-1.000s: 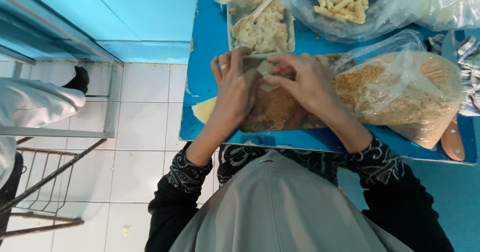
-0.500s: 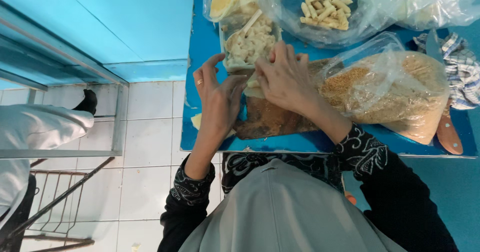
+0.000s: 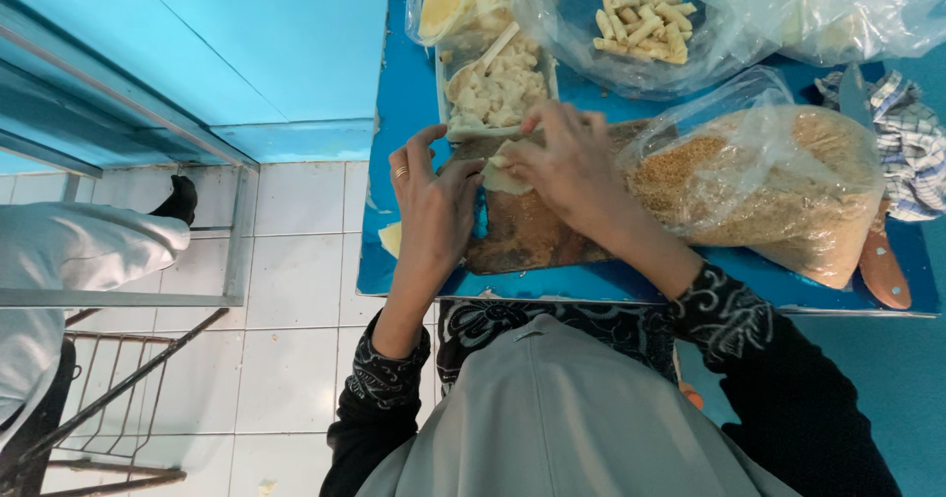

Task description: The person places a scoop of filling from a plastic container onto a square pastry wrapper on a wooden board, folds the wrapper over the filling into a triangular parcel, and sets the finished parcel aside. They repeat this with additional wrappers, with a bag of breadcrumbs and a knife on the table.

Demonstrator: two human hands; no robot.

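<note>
Nearest the camera we see the person's grey garment (image 3: 552, 418) and black patterned sleeves (image 3: 734, 310), with both forearms reaching up onto the blue bench (image 3: 404, 113).

Our left hand (image 3: 434, 211), a ring on one finger, lies at the left edge of the brown wooden cutting board (image 3: 527, 236); its fingers (image 3: 463, 177) curl together toward a pale, thin sheet of dough (image 3: 505, 175) and touch its left side. Our right hand (image 3: 567, 162) covers the sheet from the right, with the fingers (image 3: 537, 123) bent down and pinched on its upper edge. The sheet thus sits on the upper left part of the board, clamped between the two hands.

Just right of the board, touching it, stands a clear plastic bag of golden breadcrumbs (image 3: 778, 182). A knife with a brown wooden handle (image 3: 880, 261) lies at the bag's right edge, beside a blue checked cloth (image 3: 912, 142).

Beyond the hands, a rectangular tray of pale chopped filling (image 3: 498, 88) holds a wooden spoon (image 3: 483, 59). Farther still, a clear bag holds finished pale rolls (image 3: 641, 19), and another bag at the top left holds yellowish square sheets (image 3: 448, 0).

To the left, below the bench, lie white floor tiles (image 3: 296, 261) and a second person's white sleeve (image 3: 89, 251).
</note>
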